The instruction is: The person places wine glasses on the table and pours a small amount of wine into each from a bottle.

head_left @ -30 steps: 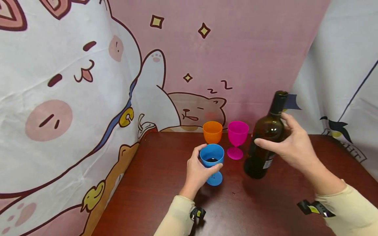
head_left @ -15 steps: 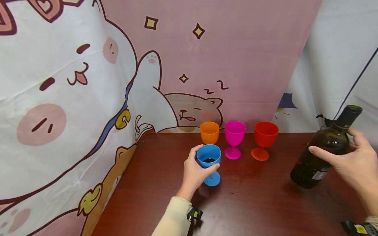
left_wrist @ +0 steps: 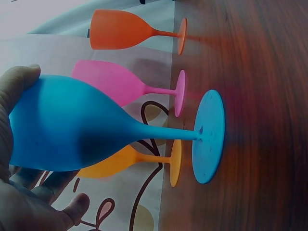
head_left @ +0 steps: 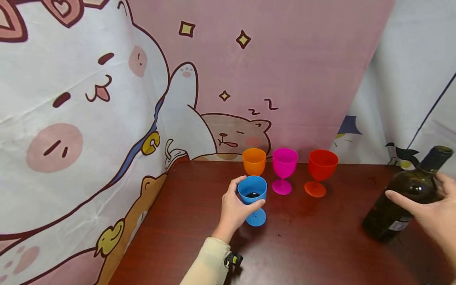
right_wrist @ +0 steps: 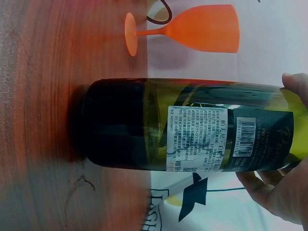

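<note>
My left hand (head_left: 233, 209) grips the bowl of a blue goblet (head_left: 252, 190), which holds a little dark liquid. The left wrist view shows fingers and thumb around the blue goblet (left_wrist: 72, 122), its foot near the tabletop. At the right, my right hand (head_left: 432, 213) holds a dark wine bottle (head_left: 402, 198) by its upper body, the open neck tilted to the right. In the right wrist view the bottle (right_wrist: 192, 127) shows a white label, with the right hand (right_wrist: 284, 192) around its shoulder; whether its base touches the table, I cannot tell.
Behind the blue goblet stand an orange goblet (head_left: 254, 161), a magenta goblet (head_left: 284, 164) and a red goblet (head_left: 322, 165) in a row along the back of the brown table (head_left: 303, 253). A printed cloth (head_left: 303, 71) hangs behind.
The right hand has carried the bottle to the right and lower, away from the goblets, uncovering the red one. My left hand stays on the blue goblet.
</note>
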Motion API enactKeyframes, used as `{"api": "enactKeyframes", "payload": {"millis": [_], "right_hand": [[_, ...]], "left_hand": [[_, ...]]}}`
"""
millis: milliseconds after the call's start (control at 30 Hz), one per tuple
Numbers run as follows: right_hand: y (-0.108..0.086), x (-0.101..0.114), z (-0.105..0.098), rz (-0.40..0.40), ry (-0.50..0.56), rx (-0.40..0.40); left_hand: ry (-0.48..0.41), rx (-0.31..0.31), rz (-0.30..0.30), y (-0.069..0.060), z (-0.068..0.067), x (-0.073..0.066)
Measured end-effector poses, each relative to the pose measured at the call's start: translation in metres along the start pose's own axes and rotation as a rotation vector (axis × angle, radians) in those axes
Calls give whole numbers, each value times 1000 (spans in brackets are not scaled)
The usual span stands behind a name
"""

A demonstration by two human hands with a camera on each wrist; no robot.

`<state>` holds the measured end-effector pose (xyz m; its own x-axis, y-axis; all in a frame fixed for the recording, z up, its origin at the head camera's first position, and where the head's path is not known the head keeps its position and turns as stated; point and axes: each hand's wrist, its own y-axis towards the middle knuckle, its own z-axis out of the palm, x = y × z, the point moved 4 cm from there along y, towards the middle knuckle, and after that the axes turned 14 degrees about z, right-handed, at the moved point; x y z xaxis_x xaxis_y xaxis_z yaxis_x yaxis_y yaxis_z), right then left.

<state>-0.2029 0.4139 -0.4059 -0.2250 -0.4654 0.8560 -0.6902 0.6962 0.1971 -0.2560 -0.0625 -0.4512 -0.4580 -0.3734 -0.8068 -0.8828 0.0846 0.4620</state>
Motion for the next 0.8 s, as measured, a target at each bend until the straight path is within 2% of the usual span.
{"api": "enactKeyframes", "payload": {"millis": [167, 467, 700, 800], "right_hand": [[-5, -5, 4, 8, -83, 16], [-12, -4, 7, 38, -106, 23], [-21, -9, 8, 60, -93, -29], [-22, -10, 9, 60, -106, -21]], "left_hand": [[-1, 3, 7, 0, 0, 0], [1, -4, 25, 0, 1, 2], [-4, -6, 28, -1, 0, 2], [-7, -6, 27, -1, 0, 1]]}}
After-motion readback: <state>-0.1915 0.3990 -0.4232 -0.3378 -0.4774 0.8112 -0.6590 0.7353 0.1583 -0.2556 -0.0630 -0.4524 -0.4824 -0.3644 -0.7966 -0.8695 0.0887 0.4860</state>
